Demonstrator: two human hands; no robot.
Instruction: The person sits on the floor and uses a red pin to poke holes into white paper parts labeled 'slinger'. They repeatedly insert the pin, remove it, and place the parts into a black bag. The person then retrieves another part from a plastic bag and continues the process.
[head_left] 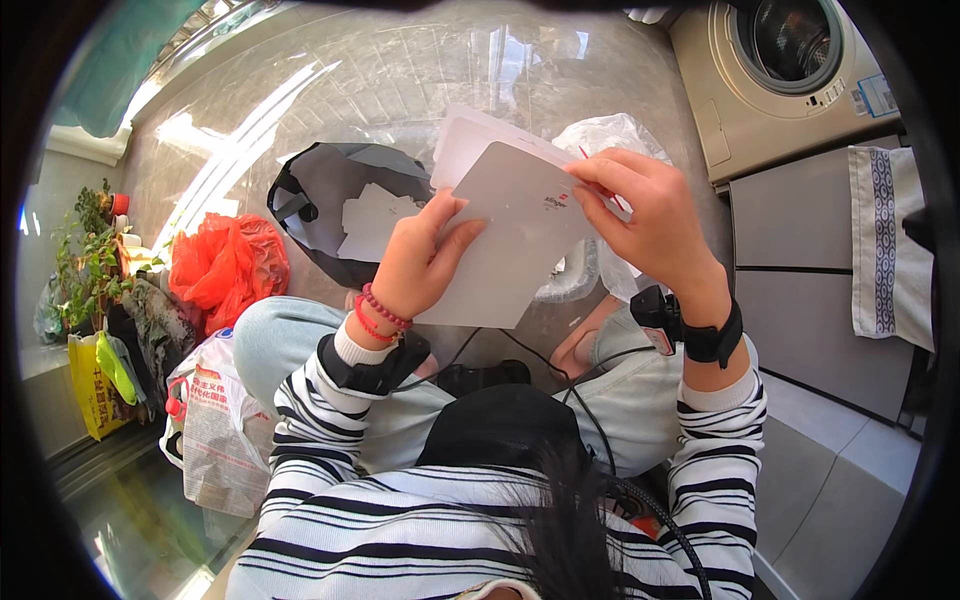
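**White card held up over an open black bag**

Grey marbled floor (380, 90) fills the upper half of the head view, sunlit in streaks at ten o'clock, with a front-loading washing machine (790, 75) at one o'clock and a patterned towel (888, 250) hanging over a grey cabinet at three o'clock. The person sits low, knees in pale jeans, sleeves striped black and white.

Both hands grasp one large white card (510, 240) at the centre. The left hand (420, 262) pinches its lower left edge, thumb on the face and fingers behind. The right hand (650, 215) grips the upper right corner, fingers curled over the edge. Behind the card, toward twelve o'clock, more white sheets (470, 135) fan out; I count at least two, and whether they are held with the card or lie apart I cannot tell.

My reading is that the card is being looked over or sorted above the open black bag (340, 205) at eleven o'clock, which already holds white paper scraps. Any next move would call for one hand to let go while the other keeps the card from bending.

Counted: one black bag, one orange plastic bag (228, 265) at nine o'clock, one clear plastic bag (610, 135) behind the right hand, one printed white sack (215, 420) at eight o'clock, one yellow bag (92, 385) beside the potted plants (85, 255).
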